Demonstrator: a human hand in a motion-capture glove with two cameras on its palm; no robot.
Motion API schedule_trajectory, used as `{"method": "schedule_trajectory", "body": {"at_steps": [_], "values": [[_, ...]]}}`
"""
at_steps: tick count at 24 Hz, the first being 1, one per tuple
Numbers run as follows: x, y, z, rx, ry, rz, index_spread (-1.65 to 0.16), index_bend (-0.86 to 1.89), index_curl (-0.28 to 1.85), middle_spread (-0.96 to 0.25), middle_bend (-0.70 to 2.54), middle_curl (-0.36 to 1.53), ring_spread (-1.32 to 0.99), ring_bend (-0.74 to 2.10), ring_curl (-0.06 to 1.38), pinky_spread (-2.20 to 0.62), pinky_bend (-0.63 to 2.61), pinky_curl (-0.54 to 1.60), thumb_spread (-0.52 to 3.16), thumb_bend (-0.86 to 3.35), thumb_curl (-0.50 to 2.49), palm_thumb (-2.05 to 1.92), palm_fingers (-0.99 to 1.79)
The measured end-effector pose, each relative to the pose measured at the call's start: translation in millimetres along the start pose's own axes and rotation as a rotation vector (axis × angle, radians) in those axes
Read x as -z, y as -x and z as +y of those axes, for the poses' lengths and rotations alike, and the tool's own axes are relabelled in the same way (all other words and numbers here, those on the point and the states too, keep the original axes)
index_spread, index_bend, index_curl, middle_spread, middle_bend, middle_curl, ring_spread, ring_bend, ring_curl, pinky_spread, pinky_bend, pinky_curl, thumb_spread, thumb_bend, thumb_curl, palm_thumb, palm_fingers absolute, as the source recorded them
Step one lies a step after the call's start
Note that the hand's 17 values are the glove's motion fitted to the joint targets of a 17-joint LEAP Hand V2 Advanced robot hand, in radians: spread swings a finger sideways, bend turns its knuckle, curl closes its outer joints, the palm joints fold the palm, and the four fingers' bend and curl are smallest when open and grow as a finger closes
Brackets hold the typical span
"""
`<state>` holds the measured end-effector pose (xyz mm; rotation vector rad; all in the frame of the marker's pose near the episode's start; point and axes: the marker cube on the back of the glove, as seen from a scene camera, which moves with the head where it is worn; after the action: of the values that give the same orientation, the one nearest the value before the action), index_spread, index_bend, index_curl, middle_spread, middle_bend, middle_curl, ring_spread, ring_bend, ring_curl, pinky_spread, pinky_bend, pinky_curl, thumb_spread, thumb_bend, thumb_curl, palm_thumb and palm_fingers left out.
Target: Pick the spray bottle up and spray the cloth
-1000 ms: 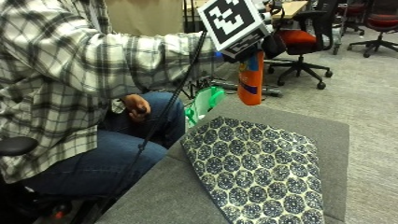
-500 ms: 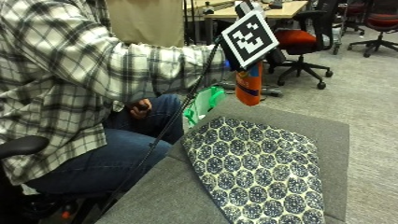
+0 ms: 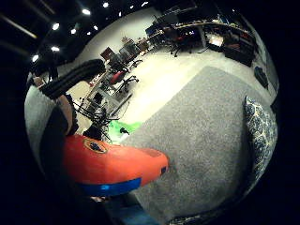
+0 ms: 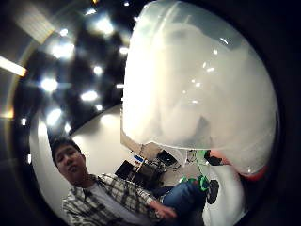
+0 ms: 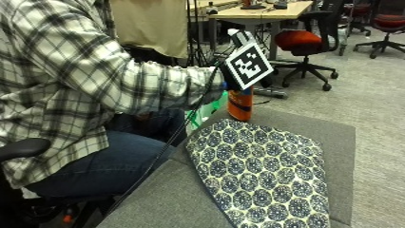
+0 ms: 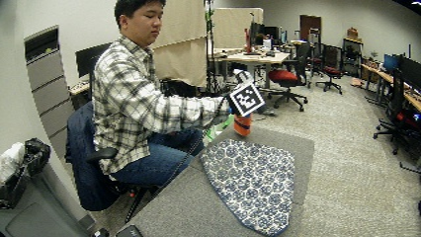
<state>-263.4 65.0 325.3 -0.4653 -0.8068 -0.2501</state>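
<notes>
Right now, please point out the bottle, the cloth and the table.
bottle (image 5: 240,105), outside view, on its orange body below the hand.
cloth (image 5: 263,175), outside view, on the middle of the patterned fabric.
table (image 5: 334,137), outside view, on bare grey surface beside the cloth.

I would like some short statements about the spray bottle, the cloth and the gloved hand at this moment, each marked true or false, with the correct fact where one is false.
1. The right hand holds the orange spray bottle. True.
2. The patterned cloth hangs over the person's knee. False: it lies spread flat on the grey table.
3. The spray bottle lies on its side on the cloth. False: it is upright in the hand's grip, at the far edge of the cloth.
4. The bottle has a blue band around its orange body. True, as the little finger side palm view shows.
5. The cloth is plain white. False: it has a dark blue and white pattern.
</notes>
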Motion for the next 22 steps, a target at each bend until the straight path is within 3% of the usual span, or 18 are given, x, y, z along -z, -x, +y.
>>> {"method": "schedule_trajectory", "body": {"at_steps": [22], "values": [[-13, -11, 10, -0.039, 0.069, 0.051, -0.22, 0.08, 0.56, -0.09, 0.49, 0.55, -0.15, 0.56, 0.49, -0.15, 0.59, 0.44, 0.52, -0.06, 0.70, 0.97, 1.14]]}}
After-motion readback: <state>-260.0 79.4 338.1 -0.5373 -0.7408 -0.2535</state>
